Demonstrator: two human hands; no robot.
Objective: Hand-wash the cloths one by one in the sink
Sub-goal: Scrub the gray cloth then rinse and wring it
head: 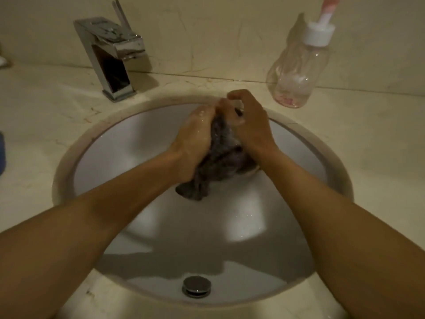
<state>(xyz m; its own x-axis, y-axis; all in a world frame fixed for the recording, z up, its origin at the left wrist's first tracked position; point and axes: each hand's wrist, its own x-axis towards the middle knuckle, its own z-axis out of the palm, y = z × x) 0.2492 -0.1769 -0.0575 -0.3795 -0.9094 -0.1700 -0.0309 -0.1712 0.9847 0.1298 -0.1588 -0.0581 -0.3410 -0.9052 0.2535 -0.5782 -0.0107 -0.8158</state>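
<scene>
Left hand and right hand clutch a cloth above the sink, marble counter around.

No text, brand or number can be read. None is discerned on the pump bottle or faucet.

On your far left, a square chrome tap stands on the cream marble countertop, with its spout pointing right. On your far right, a clear plastic pump bottle with a white collar and pink nozzle stands close to the cream marble wall, with a little pink liquid at its bottom. A blue object is cut off at the left edge.
</scene>
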